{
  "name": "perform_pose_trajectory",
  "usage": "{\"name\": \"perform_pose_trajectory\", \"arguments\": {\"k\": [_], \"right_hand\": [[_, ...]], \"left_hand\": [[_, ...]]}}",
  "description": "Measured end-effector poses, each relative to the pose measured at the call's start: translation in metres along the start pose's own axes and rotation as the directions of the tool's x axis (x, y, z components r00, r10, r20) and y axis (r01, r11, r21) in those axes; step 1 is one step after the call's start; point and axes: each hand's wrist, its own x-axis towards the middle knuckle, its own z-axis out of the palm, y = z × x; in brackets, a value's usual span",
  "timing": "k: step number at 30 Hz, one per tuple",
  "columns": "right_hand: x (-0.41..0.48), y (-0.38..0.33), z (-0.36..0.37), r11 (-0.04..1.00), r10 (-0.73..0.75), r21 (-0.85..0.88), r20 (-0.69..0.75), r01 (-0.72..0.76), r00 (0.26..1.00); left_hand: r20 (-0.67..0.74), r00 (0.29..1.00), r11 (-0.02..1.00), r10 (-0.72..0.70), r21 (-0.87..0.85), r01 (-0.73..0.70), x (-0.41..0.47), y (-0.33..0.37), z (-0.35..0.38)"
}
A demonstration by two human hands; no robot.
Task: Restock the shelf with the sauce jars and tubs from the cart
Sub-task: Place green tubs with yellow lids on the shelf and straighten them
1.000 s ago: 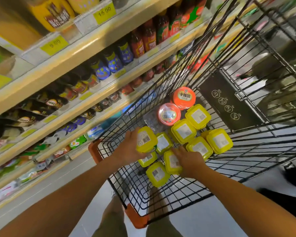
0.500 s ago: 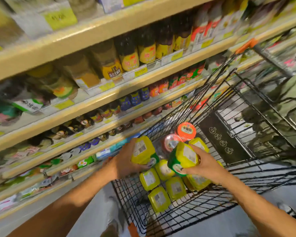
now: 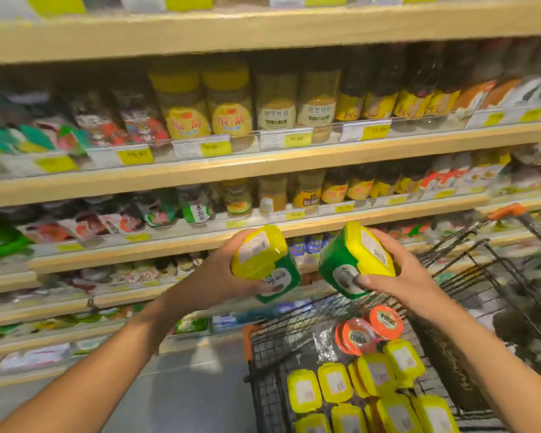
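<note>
While they're both tilted up in the air, the left tub (image 3: 256,253) is gripped in the left hand (image 3: 228,276) and the right tub (image 3: 344,260) in the right hand (image 3: 397,276) (fingers curled round each), just in front of the shelf edge (image 3: 169,245). Below, more yellow-lidded tubs (image 3: 334,382) and orange-lidded jars (image 3: 384,321) lie in the cart (image 3: 266,395).

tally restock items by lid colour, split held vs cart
Held yellow-lid tubs: 2, one each in the left hand and right hand
Carted yellow-lid tubs: 8 plainly in view, some cut off by the frame edge
Orange-lid jars: 2, in the cart
Total: 12
</note>
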Motion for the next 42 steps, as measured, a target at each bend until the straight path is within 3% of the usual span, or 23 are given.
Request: {"name": "perform_pose_trajectory", "arguments": {"k": [6, 14, 26, 42], "right_hand": [[0.017, -0.083, 0.089, 0.991, -0.137, 0.011, 0.097, 0.136, 0.986], [-0.002, -0.154, 0.253, 0.977, -0.215, 0.064, 0.276, 0.205, 0.937], [-0.042, -0.243, 0.488, 0.94, -0.342, 0.162, 0.442, 0.301, 0.829], [0.02, -0.299, 0.692, 0.889, -0.457, 0.254, 0.555, 0.382, 0.695]], "left_hand": [[-0.138, 0.99, 0.991, -0.026, -0.133, 0.008, -0.08, 0.0, -0.087], [-0.396, 0.918, 0.995, 0.003, -0.093, -0.044, -0.225, -0.032, -0.205], [-0.608, 0.793, 0.996, 0.028, -0.046, -0.071, -0.451, -0.082, -0.347], [-0.805, 0.582, 0.991, 0.115, 0.133, -0.011, -0.534, -0.127, -0.48]]}}
